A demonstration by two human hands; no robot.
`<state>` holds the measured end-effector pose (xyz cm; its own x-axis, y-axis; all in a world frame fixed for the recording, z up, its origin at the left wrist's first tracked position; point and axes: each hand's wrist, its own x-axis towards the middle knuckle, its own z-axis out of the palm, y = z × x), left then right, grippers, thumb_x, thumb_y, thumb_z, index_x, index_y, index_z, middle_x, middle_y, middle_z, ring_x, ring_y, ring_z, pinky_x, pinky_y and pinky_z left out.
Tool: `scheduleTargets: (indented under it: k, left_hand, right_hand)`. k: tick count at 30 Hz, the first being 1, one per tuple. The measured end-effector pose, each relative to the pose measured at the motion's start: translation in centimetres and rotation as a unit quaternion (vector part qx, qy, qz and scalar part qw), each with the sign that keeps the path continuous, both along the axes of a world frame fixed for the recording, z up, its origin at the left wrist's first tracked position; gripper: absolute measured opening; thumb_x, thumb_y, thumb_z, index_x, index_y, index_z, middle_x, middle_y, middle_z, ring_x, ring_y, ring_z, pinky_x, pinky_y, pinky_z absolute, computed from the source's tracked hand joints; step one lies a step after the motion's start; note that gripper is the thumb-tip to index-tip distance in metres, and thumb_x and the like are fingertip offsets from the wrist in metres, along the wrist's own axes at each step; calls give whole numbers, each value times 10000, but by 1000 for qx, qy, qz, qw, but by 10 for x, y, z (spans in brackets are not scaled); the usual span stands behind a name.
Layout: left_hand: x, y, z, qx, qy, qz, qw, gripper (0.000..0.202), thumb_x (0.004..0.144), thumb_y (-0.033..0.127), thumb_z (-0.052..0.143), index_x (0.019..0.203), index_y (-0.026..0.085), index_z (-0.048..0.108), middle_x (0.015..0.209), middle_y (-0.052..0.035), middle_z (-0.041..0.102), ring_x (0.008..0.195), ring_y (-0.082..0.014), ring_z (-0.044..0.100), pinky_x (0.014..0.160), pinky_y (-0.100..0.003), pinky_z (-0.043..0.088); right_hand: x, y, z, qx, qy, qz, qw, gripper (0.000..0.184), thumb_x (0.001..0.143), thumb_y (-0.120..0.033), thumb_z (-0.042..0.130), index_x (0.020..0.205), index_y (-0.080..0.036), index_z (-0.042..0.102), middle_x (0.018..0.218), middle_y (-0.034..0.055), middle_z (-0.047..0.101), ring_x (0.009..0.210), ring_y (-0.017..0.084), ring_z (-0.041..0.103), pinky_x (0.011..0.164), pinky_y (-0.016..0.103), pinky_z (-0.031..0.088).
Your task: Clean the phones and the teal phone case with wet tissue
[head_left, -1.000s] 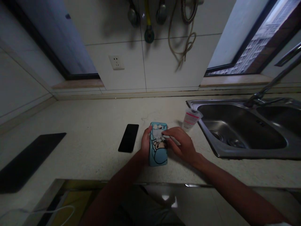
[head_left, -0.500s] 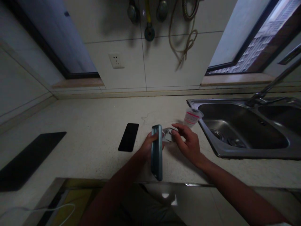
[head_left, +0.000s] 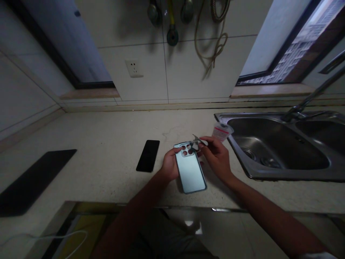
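Head view: the left hand [head_left: 169, 166] grips a pale teal phone case [head_left: 191, 171] by its left edge, fingers closed around it, holding it just above the worktop [head_left: 107, 144] with its inner side facing up. The case's camera cut-outs sit at its far end, at twelve o'clock, and its near end points toward five o'clock. The right hand [head_left: 217, 157] is just beside the case at two o'clock from it, thumb and forefinger pinched shut on a small crumpled wipe [head_left: 198, 139] that hovers over the camera cut-outs; whether the wipe touches the case cannot be told.

At nine o'clock from the case, apart from it, a black phone [head_left: 148, 155] lies flat on the worktop, screen dark. At one o'clock from the right hand a small clear packet with a pink label [head_left: 221, 131] stands at the edge of the steel sink [head_left: 283, 176], which fills the three o'clock side, its tap [head_left: 309, 99] rising behind it. Far off at nine o'clock a dark flat mat [head_left: 32, 181] lies on the worktop. On the tiled wall at twelve o'clock are a white socket [head_left: 134, 68], hanging utensils [head_left: 171, 21] and a looped cord [head_left: 215, 50]. A white cable [head_left: 54, 237] trails at seven o'clock below the worktop's edge.
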<state>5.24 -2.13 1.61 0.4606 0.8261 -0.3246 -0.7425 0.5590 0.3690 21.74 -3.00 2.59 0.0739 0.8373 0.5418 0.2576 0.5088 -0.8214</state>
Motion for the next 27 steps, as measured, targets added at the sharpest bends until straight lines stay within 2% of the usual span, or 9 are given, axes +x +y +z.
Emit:
scheduleTargets:
  k: [2,4,8,13,17,21,27]
  left_hand:
    - [2,0,-1,-1,12,9,1000,166,837,209,543,823,112,677,642,-50,664,604,-190,656,786,-363,542]
    - [5,0,-2,-6,19,9,1000,240,902,281,533,786,119,668,638,-49,665,587,-176,648,767,-336,538]
    - [10,-2,-5,9,9,-33,999,363,937,456,562,800,136,665,688,-55,684,748,-223,708,839,-357,537]
    - [11,-4,-12,19,15,-38,999,472,916,588,561,853,136,683,808,-90,716,863,-247,723,833,-351,551]
    - [10,0,-13,22,39,-2,999,618,900,688,499,1023,121,711,855,-106,726,846,-242,723,781,-333,564]
    - [6,5,-9,19,53,48,997,695,926,717,383,1015,110,708,820,-118,717,805,-237,714,754,-342,566]
    - [-7,10,-7,33,20,107,993,696,883,765,397,1015,149,691,826,-107,706,731,-236,686,696,-396,563]
  right_hand:
    - [1,1,-1,61,-83,-8,995,177,907,-229,612,1066,-239,689,914,42,718,817,214,683,738,376,563]
    - [0,2,-4,126,-170,11,977,214,916,-191,579,1082,-244,703,975,61,736,924,241,667,825,421,543]
    - [-6,4,-12,173,-275,77,943,290,941,-170,545,1183,-229,694,1028,86,746,949,249,650,840,434,538]
    - [-12,5,-23,190,-282,131,931,363,978,-195,519,1317,-257,632,1139,98,729,1040,248,658,895,464,556]
    - [-11,4,-19,222,-256,195,920,331,976,-176,529,1272,-248,659,1157,92,737,1126,238,642,969,462,540]
    - [-9,0,-9,228,-252,265,903,257,954,-164,544,1162,-199,691,1024,77,766,1034,219,655,893,397,549]
    - [-10,-13,0,218,-278,400,846,220,945,-177,487,1043,-174,683,911,68,769,885,194,672,845,364,507]
